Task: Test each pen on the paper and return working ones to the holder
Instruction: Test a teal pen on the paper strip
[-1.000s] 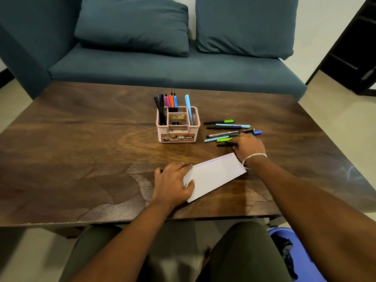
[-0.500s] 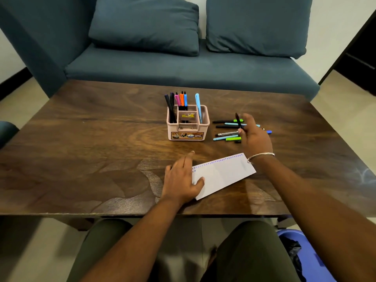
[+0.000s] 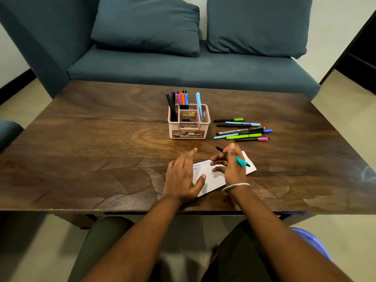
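Note:
A white slip of paper (image 3: 213, 178) lies near the front of the wooden table (image 3: 101, 155), with small purple marks along its top edge. My left hand (image 3: 182, 178) rests flat on the paper's left end, fingers spread. My right hand (image 3: 231, 167) hovers over the paper and pinches a black pen with a teal end (image 3: 242, 162). A pink holder (image 3: 189, 124) stands behind the paper with several pens upright in it. Several loose pens (image 3: 242, 130) lie on the table to the holder's right.
A blue sofa (image 3: 183, 66) with two cushions runs along the table's far edge. A blue plastic object (image 3: 313, 243) sits on the floor at lower right, beside my knees.
My right hand has lifted a pen from the loose pile and brought it back over the paper. My left hand has spread flatter on the paper's left end.

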